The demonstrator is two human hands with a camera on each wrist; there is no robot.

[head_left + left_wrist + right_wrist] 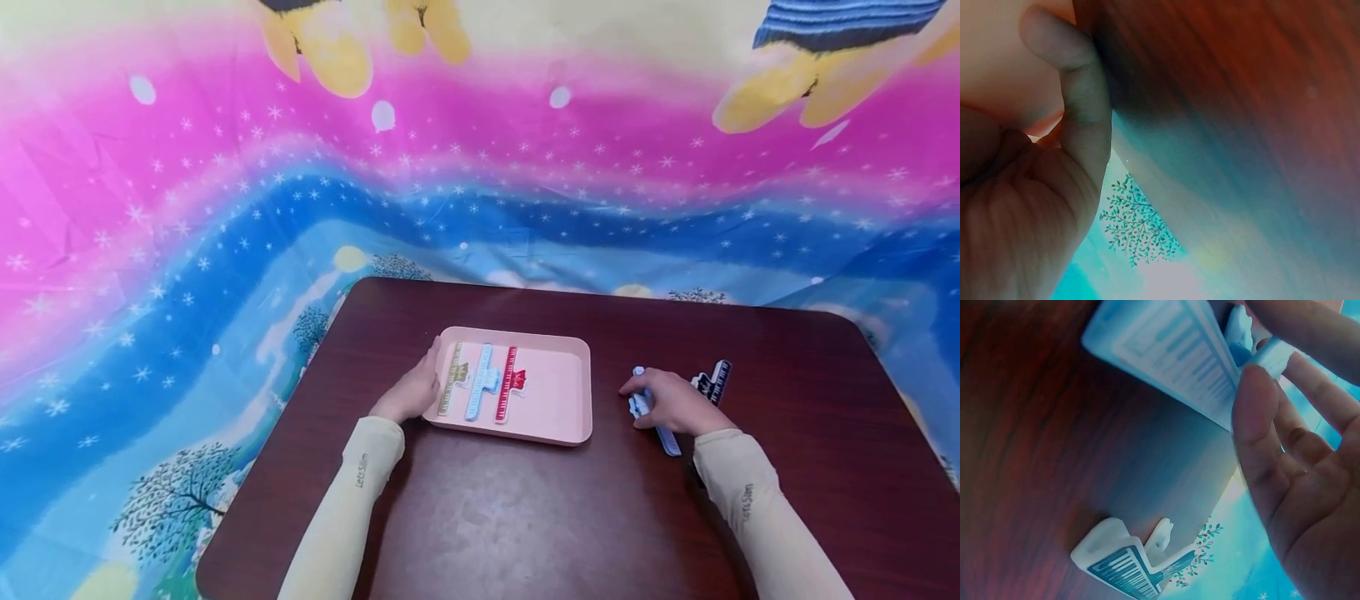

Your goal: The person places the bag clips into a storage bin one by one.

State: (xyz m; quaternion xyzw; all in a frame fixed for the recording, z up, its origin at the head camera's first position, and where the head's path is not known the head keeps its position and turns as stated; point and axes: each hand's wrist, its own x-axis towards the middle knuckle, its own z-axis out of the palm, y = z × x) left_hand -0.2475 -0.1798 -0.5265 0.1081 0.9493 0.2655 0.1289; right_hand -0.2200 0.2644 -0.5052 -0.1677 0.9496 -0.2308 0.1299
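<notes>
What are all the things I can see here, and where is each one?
Table: one, dark reddish-brown, centre, standing on the printed cloth.
Tray: one, pink, on the table's middle.
Clips in the tray: three, olive, light blue and red, side by side in its left half.
Light blue clip: one, on the table right of the tray, under the right hand.
Dark clip: one, navy with white markings, on the table just beyond that hand.
Cloth: one, pink, blue and yellow, around the table.
Left hand: rests against the tray's left edge.
Right hand: grips the light blue clip.
</notes>
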